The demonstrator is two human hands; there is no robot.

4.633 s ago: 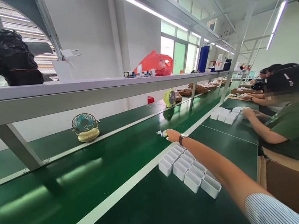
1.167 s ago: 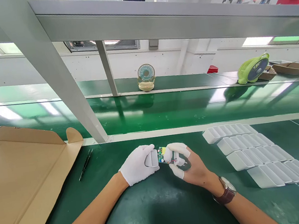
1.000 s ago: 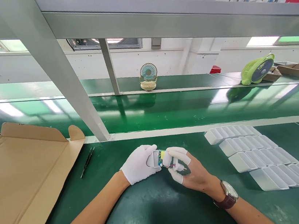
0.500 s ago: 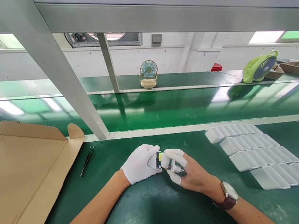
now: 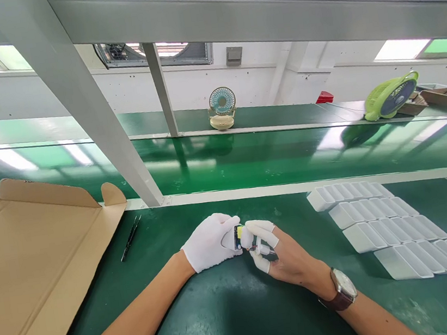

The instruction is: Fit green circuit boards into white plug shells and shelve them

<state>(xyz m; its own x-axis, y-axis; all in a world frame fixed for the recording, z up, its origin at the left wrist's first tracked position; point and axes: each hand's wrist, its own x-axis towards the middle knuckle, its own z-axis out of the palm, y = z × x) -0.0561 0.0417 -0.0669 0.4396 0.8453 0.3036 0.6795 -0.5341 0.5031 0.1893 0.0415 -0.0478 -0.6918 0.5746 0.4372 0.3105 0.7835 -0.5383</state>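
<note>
My left hand point(image 5: 209, 244), in a white glove, is closed around a white plastic housing point(image 5: 228, 240). A small circuit board point(image 5: 238, 238) with a yellow component shows at the housing's right end. My right hand point(image 5: 286, 252), with white covers on its fingers, is closed on a small white plastic part point(image 5: 262, 248) with thin wires, right beside the board. A rounded white piece point(image 5: 246, 238) lies between the two hands; whether it is joined to the housing I cannot tell. Both hands are just above the green work table point(image 5: 242, 308).
Several white divided trays point(image 5: 401, 262) stand in rows at right. Black tweezers point(image 5: 131, 239) lie left of my hands, beside a large open cardboard box point(image 5: 46, 257). A grey metal post point(image 5: 97, 118) rises behind. Beyond are a small fan point(image 5: 222, 102) and a green fan point(image 5: 391, 97).
The camera view has shifted slightly. Both hands keep their grips, and the parts between them have barely moved.
</note>
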